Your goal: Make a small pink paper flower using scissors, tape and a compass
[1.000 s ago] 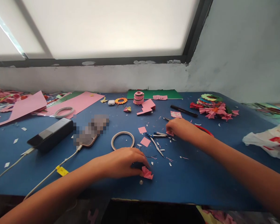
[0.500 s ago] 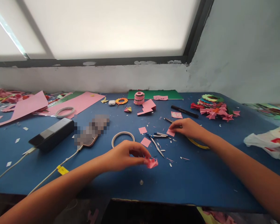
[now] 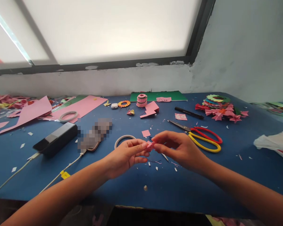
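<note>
Near the middle of the blue table, a small folded pink paper piece (image 3: pixel 149 145) is pinched between both hands. My left hand (image 3: pixel 128 153) grips its left side between thumb and fingers. From the right, my right hand (image 3: pixel 179 147) pinches the same piece with thumb and forefinger. Behind the hands lies a pink paper square (image 3: pixel 146 133). A roll of white tape (image 3: pixel 124 137) is partly covered by my left hand. Beside my right hand are scissors (image 3: pixel 204 141) with red and yellow handles. A white-tipped tool (image 3: pixel 165 157) shows only in part below the hands.
A phone (image 3: pixel 95 138) and a black power bank (image 3: pixel 55 138) with cables lie left. Pink sheets (image 3: pixel 85 108) are behind them. A black pen (image 3: pixel 189 113) and a pile of paper flowers (image 3: pixel 223 110) stand back right, a plastic bag (image 3: pixel 273 144) far right. Paper scraps are scattered about.
My right hand has moved left and down from a pink square by the scissors to the folded piece. My left hand has raised that piece slightly. The scissors' handles are now uncovered.
</note>
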Available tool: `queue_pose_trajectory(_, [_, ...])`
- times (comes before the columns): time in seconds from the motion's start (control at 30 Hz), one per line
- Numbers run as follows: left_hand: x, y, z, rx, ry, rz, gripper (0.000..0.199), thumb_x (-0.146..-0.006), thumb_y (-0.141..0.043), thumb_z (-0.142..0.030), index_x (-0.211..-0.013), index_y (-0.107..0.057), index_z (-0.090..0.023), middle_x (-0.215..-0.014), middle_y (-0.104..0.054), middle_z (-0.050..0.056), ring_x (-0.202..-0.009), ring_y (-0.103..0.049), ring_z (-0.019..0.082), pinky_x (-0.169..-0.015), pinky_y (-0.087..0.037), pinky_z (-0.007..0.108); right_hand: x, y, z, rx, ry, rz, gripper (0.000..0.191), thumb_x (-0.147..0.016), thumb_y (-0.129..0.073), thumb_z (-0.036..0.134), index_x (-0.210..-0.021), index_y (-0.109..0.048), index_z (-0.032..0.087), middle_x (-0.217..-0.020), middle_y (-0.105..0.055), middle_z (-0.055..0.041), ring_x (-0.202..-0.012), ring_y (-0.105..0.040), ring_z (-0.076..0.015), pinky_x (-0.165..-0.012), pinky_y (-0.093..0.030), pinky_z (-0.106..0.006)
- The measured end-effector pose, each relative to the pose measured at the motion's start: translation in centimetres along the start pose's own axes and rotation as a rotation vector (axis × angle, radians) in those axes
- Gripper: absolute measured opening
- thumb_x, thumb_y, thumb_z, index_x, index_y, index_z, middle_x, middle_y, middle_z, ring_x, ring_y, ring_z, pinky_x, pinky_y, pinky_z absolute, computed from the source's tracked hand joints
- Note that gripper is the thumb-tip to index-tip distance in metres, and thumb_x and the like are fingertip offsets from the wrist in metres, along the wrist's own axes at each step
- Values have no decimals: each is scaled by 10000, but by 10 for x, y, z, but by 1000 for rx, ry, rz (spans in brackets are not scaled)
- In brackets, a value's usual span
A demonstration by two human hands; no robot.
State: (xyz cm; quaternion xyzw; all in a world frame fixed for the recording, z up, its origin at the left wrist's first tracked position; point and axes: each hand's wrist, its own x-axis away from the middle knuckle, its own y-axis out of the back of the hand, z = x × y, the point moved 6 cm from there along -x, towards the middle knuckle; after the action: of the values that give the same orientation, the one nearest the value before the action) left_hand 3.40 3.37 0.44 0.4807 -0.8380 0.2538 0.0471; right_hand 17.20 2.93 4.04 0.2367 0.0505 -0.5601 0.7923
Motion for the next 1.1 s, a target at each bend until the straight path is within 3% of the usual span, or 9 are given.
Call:
queue_pose_trajectory(0.13, [3, 1, -10, -267, -219, -73, 180, -794, -651, -321, -850, -650, -150, -824, -627, 18, -798, -585, 123, -630, -500, 205, 1, 1, -11, -105, -88, -62, 160, -791, -631, 326, -839, -630, 173, -744, -674, -19, -637, -654, -126, -584, -570, -247])
queue_pose_trajectory(0.23, [6, 4, -19, -426, -348, -161, 220, -807, -620, -340, -934, -640, -161, -893, -627, 35, -869, -574, 152, -653, -503, 221, 2, 3, -10, 37, 18, -90, 135, -796, -631, 300, -870, -632, 188, -773, -692, -21, -677, -666, -140, -620, -576, -263])
queue_pose_trajectory(0.33, [3, 7, -13, -346, -231, -151, 266, -814, -598, -372, -989, -613, -172, -907, -614, 39, -862, -592, 168, -633, -522, 251, 6, 0, -1, 243, 266, -63, 107, -813, -616, 240, -913, -631, 207, -842, -712, -24, -723, -672, -142, -672, -568, -275])
queue_pose_trajectory(0.43, [-1, 4, -3, -255, -96, -41, 262, -794, -631, -354, -986, -610, -177, -875, -617, 29, -798, -621, 158, -587, -525, 245, 11, -5, 7, 401, 497, 13, 103, -847, -573, 180, -931, -619, 217, -840, -716, -25, -771, -667, -143, -707, -551, -285])
queue_pose_trajectory(0.53, [-1, -2, -1, -261, -93, 44, 189, -765, -671, -271, -916, -641, -161, -817, -634, 24, -769, -623, 140, -571, -517, 213, 15, -9, 12, 453, 615, 102, 170, -872, -516, 109, -973, -595, 221, -854, -708, -25, -806, -653, -126, -739, -542, -279])
queue_pose_trajectory(0.63, [1, -4, -3, -241, -120, 56, 107, -780, -619, -175, -879, -654, -153, -779, -641, 21, -745, -632, 137, -571, -526, 212, 18, -8, 15, 441, 642, 119, 187, -863, -521, 76, -972, -592, 211, -877, -699, -30, -824, -644, -118, -748, -538, -261])
queue_pose_trajectory(0.77, [4, -6, -5, -229, -154, 56, 160, -784, -537, -87, -863, -661, -151, -777, -639, 18, -738, -640, 136, -571, -535, 211, 21, -7, 14, 383, 631, 117, 202, -839, -559, 69, -988, -590, 202, -918, -687, -42, -832, -645, -113, -740, -540, -238])
queue_pose_trajectory(0.93, [5, -6, -6, -281, -196, 52, 60, -772, -647, -161, -830, -653, -146, -752, -649, 15, -739, -628, 125, -558, -525, 184, 22, -8, 13, 266, 609, 100, 210, -835, -565, 65, -976, -595, 217, -931, -679, -40, -834, -652, -112, -736, -549, -236])
queue_pose_trajectory(1.1, [5, -5, -5, -253, -169, 44, 154, -705, -737, -183, -841, -669, -155, -745, -667, 2, -713, -627, 109, -551, -519, 167, 19, -5, 14, 140, 540, 25, 166, -804, -620, 88, -906, -620, 218, -822, -694, -20, -789, -663, -129, -709, -559, -258])
